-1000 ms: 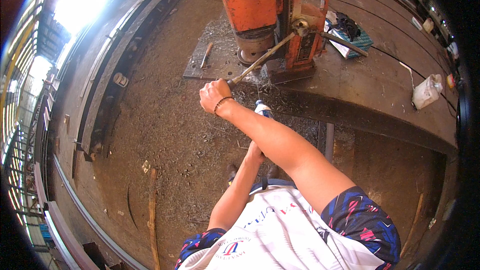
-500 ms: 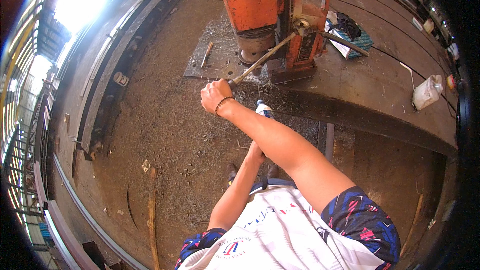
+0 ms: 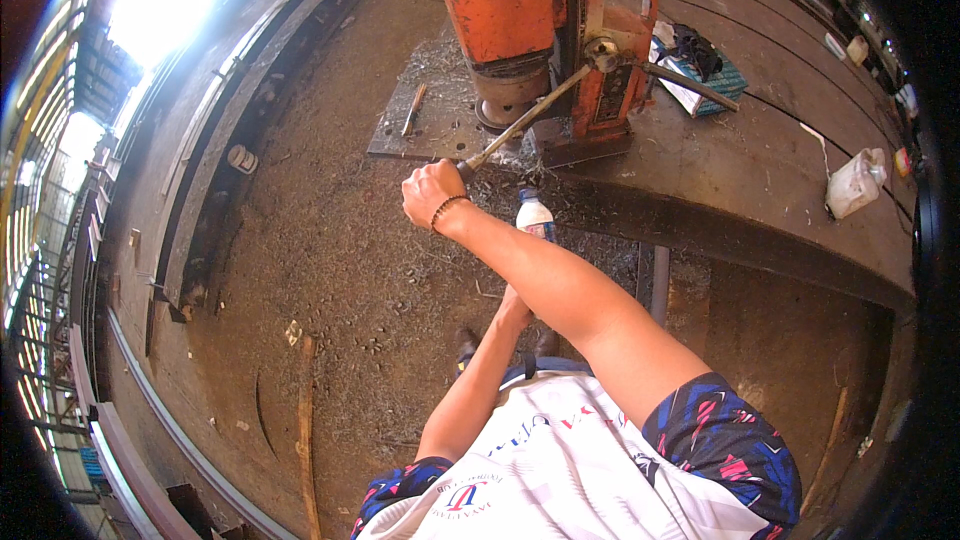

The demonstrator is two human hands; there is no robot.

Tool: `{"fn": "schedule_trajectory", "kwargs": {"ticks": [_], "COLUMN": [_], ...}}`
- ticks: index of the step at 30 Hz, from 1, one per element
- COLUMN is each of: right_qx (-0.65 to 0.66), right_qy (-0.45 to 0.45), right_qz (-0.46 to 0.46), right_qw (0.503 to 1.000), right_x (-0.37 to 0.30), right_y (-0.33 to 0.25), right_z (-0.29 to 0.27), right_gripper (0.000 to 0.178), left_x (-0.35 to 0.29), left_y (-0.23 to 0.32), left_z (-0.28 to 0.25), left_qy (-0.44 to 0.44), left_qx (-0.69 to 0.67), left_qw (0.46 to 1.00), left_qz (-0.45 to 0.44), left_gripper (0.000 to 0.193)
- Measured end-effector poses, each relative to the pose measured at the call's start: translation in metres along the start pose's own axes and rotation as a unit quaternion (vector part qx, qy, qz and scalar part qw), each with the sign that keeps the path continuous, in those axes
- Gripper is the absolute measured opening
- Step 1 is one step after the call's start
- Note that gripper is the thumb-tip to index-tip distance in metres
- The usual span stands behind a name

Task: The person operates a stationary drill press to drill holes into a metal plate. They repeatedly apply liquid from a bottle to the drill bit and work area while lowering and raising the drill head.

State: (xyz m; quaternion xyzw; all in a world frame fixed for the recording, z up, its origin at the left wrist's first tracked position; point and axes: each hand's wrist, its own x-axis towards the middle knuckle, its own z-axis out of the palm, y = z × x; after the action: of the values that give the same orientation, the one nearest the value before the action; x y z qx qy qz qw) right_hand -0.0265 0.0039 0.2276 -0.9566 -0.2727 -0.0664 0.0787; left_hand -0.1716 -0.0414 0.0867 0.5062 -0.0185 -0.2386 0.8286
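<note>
Orange-painted metal, scuffed and dark-topped, makes up the upright drilling machine (image 3: pixel 500 28), which stands on a dark steel plate with round holes (image 3: pixel 395 137). From its hub a long, thin metal lever with a dark grip (image 3: pixel 528 122) slants out toward the person. The right hand (image 3: pixel 432 190), a dark beaded bracelet (image 3: pixel 448 208) at its wrist, has its fingers curled closed around that grip, in front of the machine and to its left. Nearer the person than the machine's base, a white plastic bottle with a blue cap (image 3: pixel 536 215) points cap-first toward it. The left hand (image 3: pixel 516 306) is farther below the machine, mostly hidden behind the right forearm; I cannot tell how far its fingers are open or whether they hold the bottle. Well right of the machine stands a whitish translucent plastic jug (image 3: pixel 855 183).
</note>
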Motion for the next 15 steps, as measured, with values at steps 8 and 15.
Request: {"fn": "schedule_trajectory", "kwargs": {"ticks": [8, 15], "right_qx": [-0.002, -0.025], "right_qy": [0.003, -0.032], "right_qz": [0.0, 0.008], "right_qw": [1.0, 0.999], "right_x": [-0.001, 0.0], "right_y": [0.001, -0.001], "right_z": [0.002, 0.001], "right_gripper": [0.022, 0.021], "left_x": [-0.004, 0.002], "left_y": [0.008, -0.003], "left_z": [0.009, -0.001], "left_qy": [-0.012, 0.023], "left_qx": [-0.02, -0.161], "left_qw": [1.0, 0.986], "left_qz": [0.014, -0.034], "left_gripper": [0.035, 0.031]}}
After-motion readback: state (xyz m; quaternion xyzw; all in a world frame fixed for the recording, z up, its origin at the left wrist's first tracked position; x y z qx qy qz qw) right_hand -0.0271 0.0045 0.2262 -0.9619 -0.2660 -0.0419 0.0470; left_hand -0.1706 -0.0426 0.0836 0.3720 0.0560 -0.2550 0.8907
